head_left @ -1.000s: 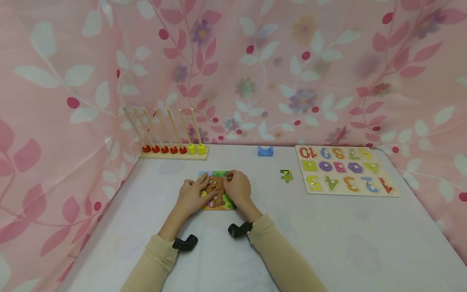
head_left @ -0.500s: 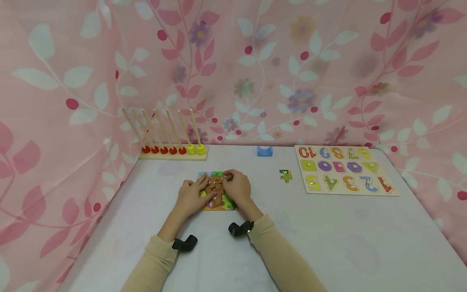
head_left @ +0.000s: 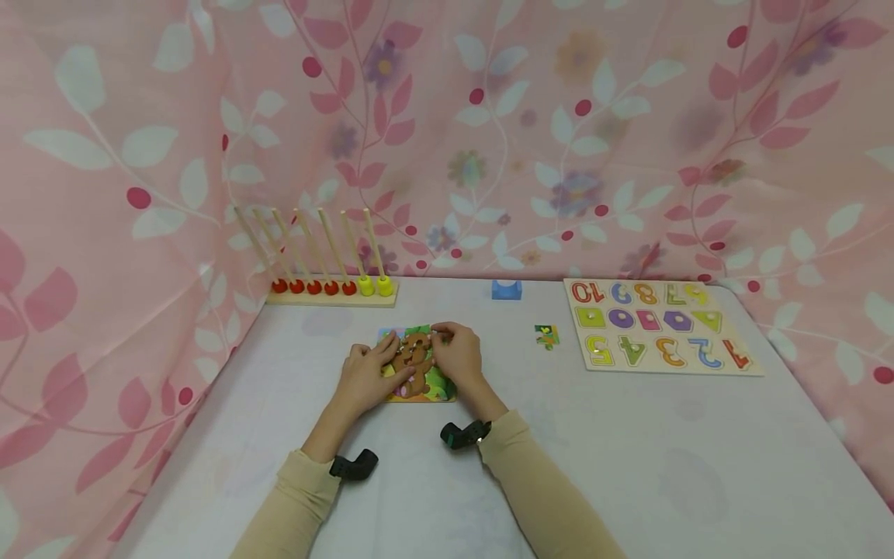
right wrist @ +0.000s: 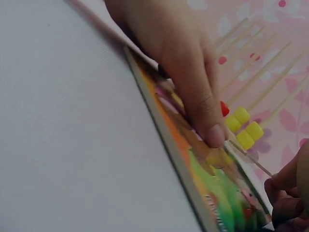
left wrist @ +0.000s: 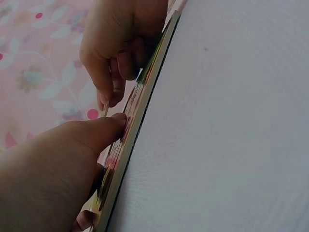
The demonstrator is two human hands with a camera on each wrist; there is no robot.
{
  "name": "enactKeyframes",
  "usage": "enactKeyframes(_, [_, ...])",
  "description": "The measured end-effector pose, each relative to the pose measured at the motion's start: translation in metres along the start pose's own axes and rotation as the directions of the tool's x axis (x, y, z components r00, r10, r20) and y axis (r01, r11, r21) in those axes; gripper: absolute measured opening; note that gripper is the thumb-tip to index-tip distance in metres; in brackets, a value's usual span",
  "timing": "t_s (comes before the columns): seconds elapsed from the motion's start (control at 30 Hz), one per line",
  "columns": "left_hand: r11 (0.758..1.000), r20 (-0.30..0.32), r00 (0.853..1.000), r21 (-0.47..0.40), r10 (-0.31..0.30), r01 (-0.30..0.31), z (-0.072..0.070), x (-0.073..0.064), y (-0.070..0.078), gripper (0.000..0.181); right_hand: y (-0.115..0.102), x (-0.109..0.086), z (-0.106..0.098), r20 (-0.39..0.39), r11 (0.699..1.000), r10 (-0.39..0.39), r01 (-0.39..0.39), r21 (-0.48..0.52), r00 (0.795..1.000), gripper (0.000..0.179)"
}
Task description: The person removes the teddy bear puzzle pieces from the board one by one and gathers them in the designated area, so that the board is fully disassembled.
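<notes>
A bear jigsaw puzzle (head_left: 440, 388) lies flat on the table before me. My left hand (head_left: 366, 375) rests on its left side, with thumb and index finger stretched over the picture. In the left wrist view, the left thumb (left wrist: 111, 129) presses down on the pieces. My right hand (head_left: 457, 359) is at the upper right of the puzzle, pinching a thin puzzle piece (head_left: 421, 337) with part of the bear's head. The piece stands tilted above the board, its edge showing in the right wrist view; the fingers cover part of it.
A loose puzzle piece (head_left: 547, 335) lies to the right. Beyond it is a wooden number and shape board (head_left: 580, 345). A blue arch block (head_left: 507, 290) sits at the back edge, and a counting rack (head_left: 331, 301) with red and yellow beads stands at back left.
My right hand has shifted slightly right and tipped up the piece with the bear's head, which lay flat before. The left hand has stayed in place.
</notes>
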State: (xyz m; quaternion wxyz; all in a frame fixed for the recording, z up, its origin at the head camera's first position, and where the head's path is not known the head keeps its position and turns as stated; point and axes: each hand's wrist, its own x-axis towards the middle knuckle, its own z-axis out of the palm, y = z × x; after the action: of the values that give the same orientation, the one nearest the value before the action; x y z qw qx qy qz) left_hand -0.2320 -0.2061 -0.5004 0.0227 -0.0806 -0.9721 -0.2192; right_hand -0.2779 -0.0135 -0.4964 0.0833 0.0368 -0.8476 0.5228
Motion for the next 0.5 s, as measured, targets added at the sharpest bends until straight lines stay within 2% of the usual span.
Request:
enactKeyframes(0.23, [1.0, 0.003, 1.0, -0.009, 0.009, -0.009, 0.0, -0.001, 0.003, 0.078, -0.001, 0.005, -0.024, 0.004, 0.998, -0.035, 0.035, 0.057, 0.999, 0.017])
enactKeyframes(0.5, [1.0, -0.01, 1.0, -0.007, 0.018, -0.018, -0.001, -0.001, 0.001, 0.077, 0.019, 0.017, -0.084, -0.018, 0.999, -0.021, 0.02, -0.041, 1.0, 0.021])
